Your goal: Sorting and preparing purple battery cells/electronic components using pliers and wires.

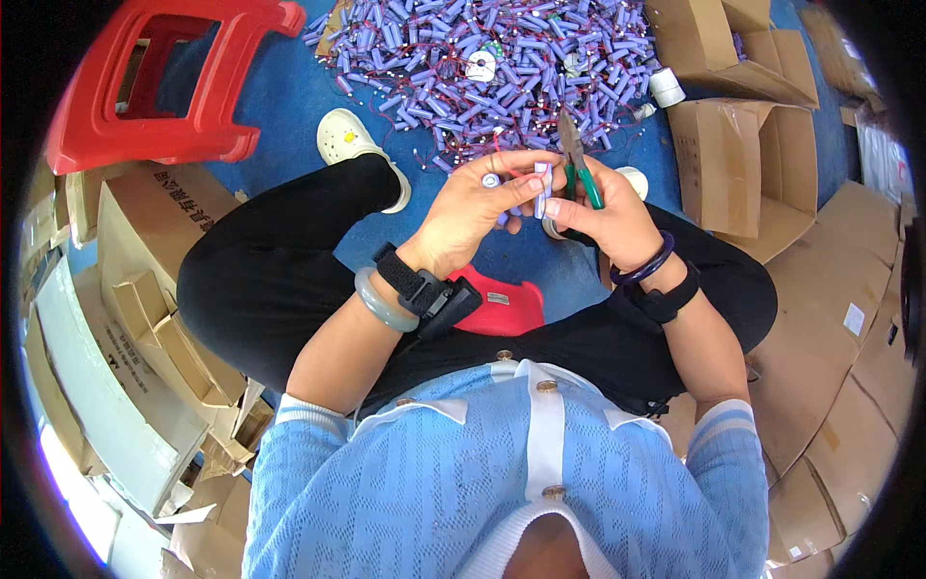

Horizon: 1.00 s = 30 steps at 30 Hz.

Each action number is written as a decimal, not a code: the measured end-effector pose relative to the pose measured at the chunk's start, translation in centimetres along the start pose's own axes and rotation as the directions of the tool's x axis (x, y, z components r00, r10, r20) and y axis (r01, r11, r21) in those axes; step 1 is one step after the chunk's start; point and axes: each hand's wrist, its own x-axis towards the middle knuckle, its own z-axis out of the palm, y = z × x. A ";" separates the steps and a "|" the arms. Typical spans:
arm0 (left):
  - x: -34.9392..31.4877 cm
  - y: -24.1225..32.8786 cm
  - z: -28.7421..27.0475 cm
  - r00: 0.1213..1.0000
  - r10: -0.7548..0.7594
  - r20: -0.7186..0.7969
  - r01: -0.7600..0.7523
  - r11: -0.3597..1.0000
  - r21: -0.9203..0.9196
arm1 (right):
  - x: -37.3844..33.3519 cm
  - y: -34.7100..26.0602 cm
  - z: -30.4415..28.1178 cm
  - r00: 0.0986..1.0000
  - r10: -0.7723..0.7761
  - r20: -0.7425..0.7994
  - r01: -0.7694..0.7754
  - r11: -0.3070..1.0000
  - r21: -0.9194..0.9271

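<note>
Between our left hand's (pixel 468 207) thumb and fingers we pinch a slim purple cylinder (pixel 543 193) with a pale stripe, in front of our lap; a second cylinder (pixel 491 180) shows its round end in the same grasp; our right hand's (pixel 617 220) thumb meets the first, its fingers wrapped around green-handled pliers (pixel 575 152), which partly hide them; beyond lies a heap of purple cylinders (pixel 521 96) with red wires; a red stool (pixel 82 96) stands left, open cartons (pixel 714 164) right; we see dark printing on a brown box (pixel 159 227).
</note>
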 end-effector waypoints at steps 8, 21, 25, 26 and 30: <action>0.1 0.6 0.1 0.989 0.085 -0.123 -0.094 0.993 -0.074 | -0.9 -4.5 -2.1 0.858 -0.508 0.078 0.248 0.276 -0.929; -0.1 0.9 0.2 0.972 0.173 -0.156 -0.150 0.978 0.146 | -1.1 -5.5 -1.7 0.857 -0.486 0.173 0.232 0.064 -0.971; -0.3 1.9 0.4 0.964 0.237 -0.124 -0.196 0.941 0.277 | -1.2 -5.1 -2.0 0.845 -0.504 0.179 0.248 0.071 -0.966; -0.3 1.8 0.3 0.963 0.237 -0.126 -0.195 0.940 0.279 | -1.2 -5.1 -2.0 0.865 -0.476 0.161 0.237 0.103 -0.966; -0.4 1.8 0.0 0.936 0.347 -0.065 -0.278 0.838 0.469 | -1.5 -5.0 -2.2 0.879 -0.448 0.166 0.242 0.118 -0.963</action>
